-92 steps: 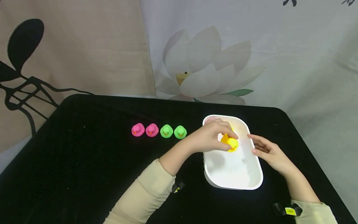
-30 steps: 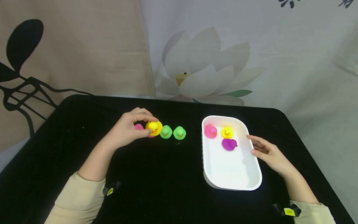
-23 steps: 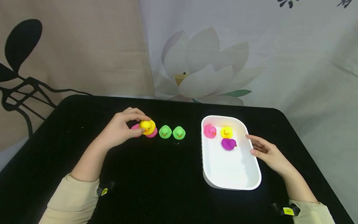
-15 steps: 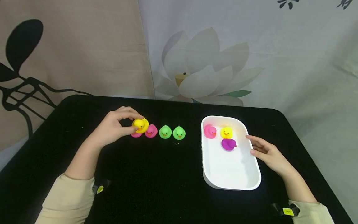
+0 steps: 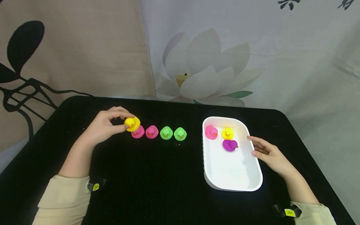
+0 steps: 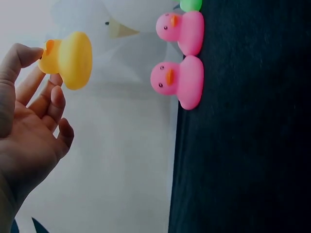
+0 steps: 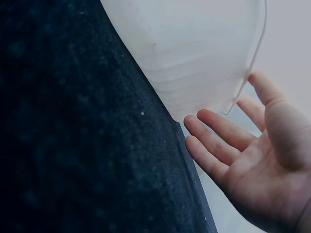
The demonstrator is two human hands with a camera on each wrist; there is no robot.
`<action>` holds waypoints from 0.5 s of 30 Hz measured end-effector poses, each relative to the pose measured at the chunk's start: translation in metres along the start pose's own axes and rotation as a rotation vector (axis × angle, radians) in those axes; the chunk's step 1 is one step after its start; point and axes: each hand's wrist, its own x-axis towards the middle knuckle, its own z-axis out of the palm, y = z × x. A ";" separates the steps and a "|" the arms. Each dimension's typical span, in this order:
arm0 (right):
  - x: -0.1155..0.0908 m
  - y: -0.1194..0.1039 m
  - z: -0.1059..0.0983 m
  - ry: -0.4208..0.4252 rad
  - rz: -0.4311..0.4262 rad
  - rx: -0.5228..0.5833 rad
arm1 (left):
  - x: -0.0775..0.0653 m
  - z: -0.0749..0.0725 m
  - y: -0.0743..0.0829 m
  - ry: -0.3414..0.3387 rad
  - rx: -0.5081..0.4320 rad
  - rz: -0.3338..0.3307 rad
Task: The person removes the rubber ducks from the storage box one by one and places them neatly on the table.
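Between thumb and fingers my left hand [image 5: 102, 125] pinches a yellow rubber duck [image 5: 133, 123], held above the table at the left end of a row of ducks. In the left wrist view, that duck hangs clear of two pink rubber ducks [image 6: 189, 82]. The row runs from a partly covered pink duck [image 5: 138, 132] and a second pink duck [image 5: 152, 132] to two green ducks [image 5: 166, 133]. My right hand [image 5: 267, 152], fingers extended, is at the right rim of a white tray [image 5: 233, 172]; in the right wrist view its thumb touches the rim.
Inside the tray, toward its far end, sit a pink duck [image 5: 211, 132], a yellow duck [image 5: 227, 133] and a purple duck [image 5: 230, 145]. A black cloth [image 5: 157, 181] covers the table. Behind it hangs a printed curtain [image 5: 112, 56].
My left hand has come out of the tray and carried the yellow duck leftward over the row to its left end. My right hand has stayed at the tray's rim.
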 end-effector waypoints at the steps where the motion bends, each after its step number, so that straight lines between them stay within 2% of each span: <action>1: 0.000 0.000 0.000 -0.001 0.003 -0.004 | 0.000 -0.001 -0.001 0.003 0.001 -0.005; 15: 0.001 -0.003 -0.005 -0.017 0.004 -0.020 | -0.002 -0.011 -0.020 0.024 0.026 -0.093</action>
